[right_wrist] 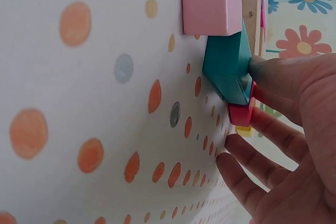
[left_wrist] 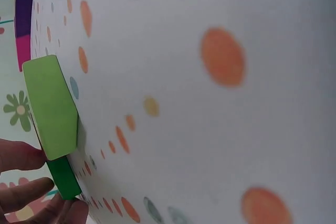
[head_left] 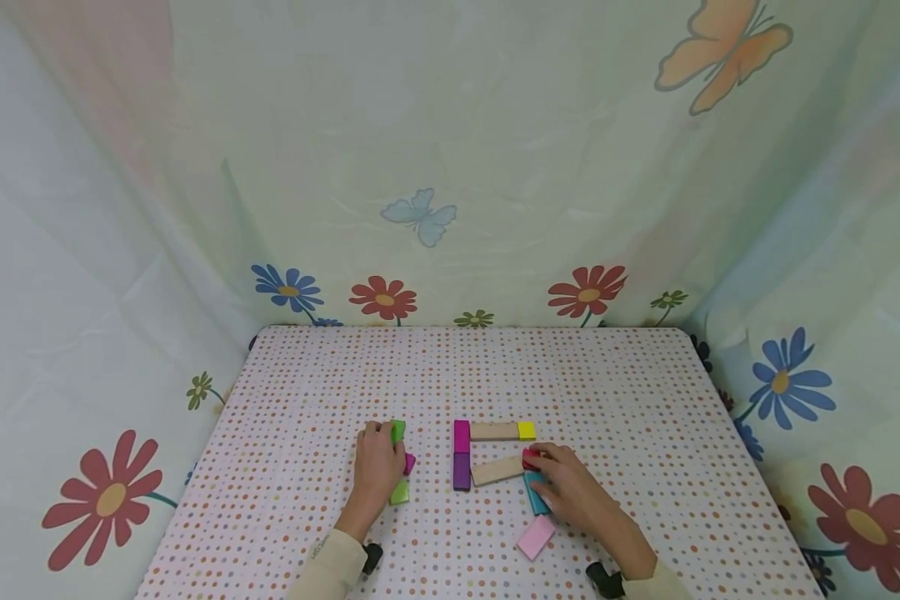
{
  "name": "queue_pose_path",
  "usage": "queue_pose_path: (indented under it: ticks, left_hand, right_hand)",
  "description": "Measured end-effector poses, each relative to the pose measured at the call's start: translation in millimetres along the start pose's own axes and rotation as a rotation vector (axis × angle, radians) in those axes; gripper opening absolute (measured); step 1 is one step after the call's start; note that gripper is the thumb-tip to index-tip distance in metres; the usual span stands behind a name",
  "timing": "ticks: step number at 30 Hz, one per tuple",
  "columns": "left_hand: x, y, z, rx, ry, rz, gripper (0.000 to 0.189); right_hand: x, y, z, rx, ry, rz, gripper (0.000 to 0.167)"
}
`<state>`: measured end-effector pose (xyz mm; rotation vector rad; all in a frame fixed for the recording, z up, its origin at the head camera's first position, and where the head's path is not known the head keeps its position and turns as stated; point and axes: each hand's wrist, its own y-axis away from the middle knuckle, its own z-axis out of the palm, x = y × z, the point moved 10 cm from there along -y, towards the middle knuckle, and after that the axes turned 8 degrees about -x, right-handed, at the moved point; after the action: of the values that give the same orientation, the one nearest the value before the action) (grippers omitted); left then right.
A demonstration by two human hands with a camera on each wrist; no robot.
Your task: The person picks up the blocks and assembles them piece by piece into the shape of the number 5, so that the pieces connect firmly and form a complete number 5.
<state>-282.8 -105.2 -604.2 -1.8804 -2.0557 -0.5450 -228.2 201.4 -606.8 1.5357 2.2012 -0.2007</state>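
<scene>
My left hand (head_left: 378,467) pinches a green block (head_left: 397,430) at the left; thumb and fingers are on its darker green side (left_wrist: 64,178). A magenta block (head_left: 409,463) and a lime green block (head_left: 400,492) lie close beside that hand. With its fingertips, my right hand (head_left: 573,492) holds a red block (head_left: 529,459) at the end of a tilted wooden plank (head_left: 497,472). The right thumb lies against the teal block (right_wrist: 226,64) adjoining it. A pink block (head_left: 536,537) lies at an angle below the teal one.
Between the hands, a magenta block (head_left: 461,436) and a purple block (head_left: 461,472) form a column. From its top, another wooden plank (head_left: 494,431) runs right to a yellow block (head_left: 527,430). The dotted tabletop (head_left: 300,383) meets a flowered curtain (head_left: 495,167) behind.
</scene>
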Motion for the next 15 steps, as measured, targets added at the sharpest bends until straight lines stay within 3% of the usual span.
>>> queue_pose_path:
  ticks: [15]
  left_hand:
    - [-8.4,0.6,-8.3,0.090,0.021,-0.004,0.038]
  right_hand:
    - [-1.6,0.7,-1.6,0.006,0.009,-0.004,0.042]
